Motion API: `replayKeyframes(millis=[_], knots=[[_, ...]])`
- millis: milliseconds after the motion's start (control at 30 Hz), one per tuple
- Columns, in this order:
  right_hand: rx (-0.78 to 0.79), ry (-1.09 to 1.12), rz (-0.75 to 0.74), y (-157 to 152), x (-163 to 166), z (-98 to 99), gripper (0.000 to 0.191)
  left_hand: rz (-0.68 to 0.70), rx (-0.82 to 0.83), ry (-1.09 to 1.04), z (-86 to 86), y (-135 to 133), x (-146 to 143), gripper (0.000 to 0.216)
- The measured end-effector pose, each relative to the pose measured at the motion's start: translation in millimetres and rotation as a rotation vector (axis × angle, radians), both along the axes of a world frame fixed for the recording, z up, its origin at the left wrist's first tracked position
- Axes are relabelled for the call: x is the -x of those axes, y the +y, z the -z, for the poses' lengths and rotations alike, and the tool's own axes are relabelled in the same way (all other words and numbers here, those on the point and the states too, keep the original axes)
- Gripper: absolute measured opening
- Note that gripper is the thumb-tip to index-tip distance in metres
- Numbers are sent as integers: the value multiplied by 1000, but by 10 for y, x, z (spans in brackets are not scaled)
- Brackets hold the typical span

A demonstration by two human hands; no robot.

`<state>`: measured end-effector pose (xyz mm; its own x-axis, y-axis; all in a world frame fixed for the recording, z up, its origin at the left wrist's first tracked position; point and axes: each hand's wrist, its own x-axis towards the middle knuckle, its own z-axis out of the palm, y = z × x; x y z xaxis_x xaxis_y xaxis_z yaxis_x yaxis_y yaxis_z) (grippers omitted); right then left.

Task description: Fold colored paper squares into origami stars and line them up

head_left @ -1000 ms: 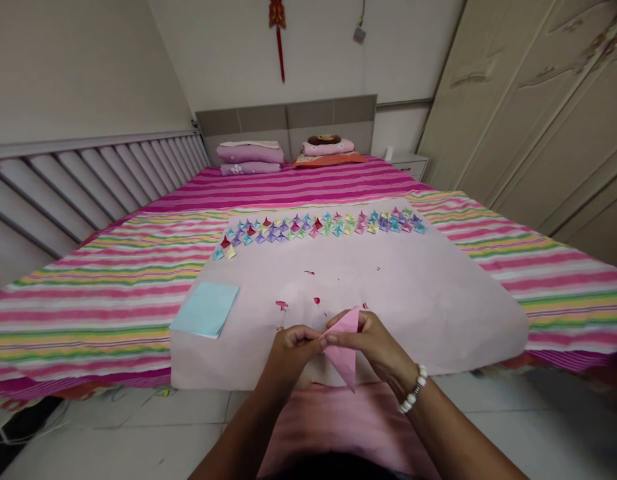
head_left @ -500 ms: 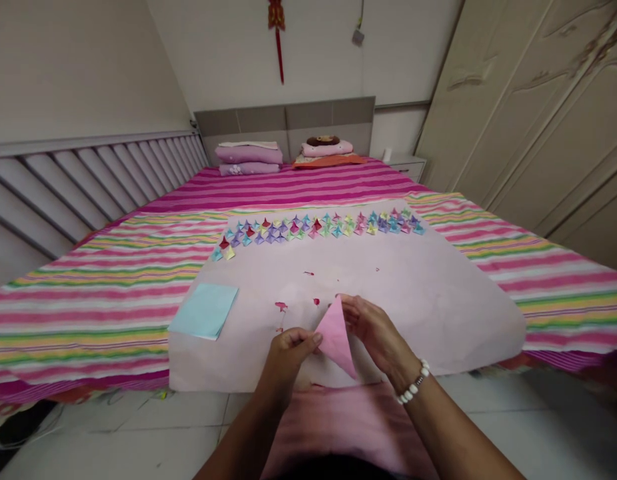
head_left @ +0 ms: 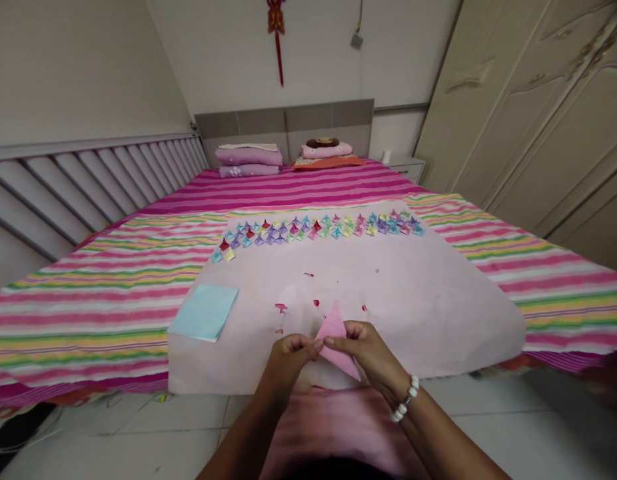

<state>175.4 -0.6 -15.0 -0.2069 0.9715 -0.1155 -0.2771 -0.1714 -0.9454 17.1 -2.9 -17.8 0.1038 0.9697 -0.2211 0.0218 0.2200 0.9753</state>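
Note:
A folded pink paper (head_left: 335, 333), shaped like a narrow diamond, is pinched between both hands above the near edge of a large pale pink sheet (head_left: 438, 300). My left hand (head_left: 288, 357) grips its left corner with thumb and fingers closed. My right hand (head_left: 371, 350), a white bead bracelet on the wrist, holds its right side with fingers curled. Far across the sheet, several small folded paper pieces (head_left: 318, 227) in many colours lie in rows.
A stack of light blue paper squares (head_left: 204, 311) lies left of my hands. Small red paper scraps (head_left: 281, 307) dot the sheet. The sheet covers a striped bedspread (head_left: 103, 287); pillows (head_left: 248, 159) sit at the headboard. A wardrobe (head_left: 538, 107) stands on the right, floor tiles below.
The pink paper was turned and folded narrower between my hands. My right hand came back down beside the left, and both now pinch the paper close together.

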Motion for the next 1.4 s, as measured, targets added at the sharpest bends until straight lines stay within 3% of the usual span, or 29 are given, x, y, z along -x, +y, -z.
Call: replayKeyframes(millis=[200, 433, 567, 700, 800, 1000, 1133, 1400], knots=[[111, 40, -50, 0, -12, 83, 22, 146, -42, 118, -33, 100, 82, 23], [139, -27, -83, -2, 30, 163, 27, 233, -40, 62, -161, 242, 55, 16], [134, -81, -98, -57, 101, 193, 31, 202, -78, 55, -206, 332, -46, 15], [136, -50, -135, -102, 136, 211, 28, 51, -171, 13, -281, 437, -112, 20], [150, 33, -82, -84, 90, 153, 24, -16, -194, 17, -316, 437, -92, 26], [72, 91, 107, -23, -9, -23, 31, 203, -158, 104, -165, 198, -35, 24], [37, 38, 173, -26, 4, -49, 37, 143, -162, 117, -67, 132, -16, 32], [-21, -16, 298, -59, -115, -169, 24, 130, -34, -122, 71, 129, 37, 36]])
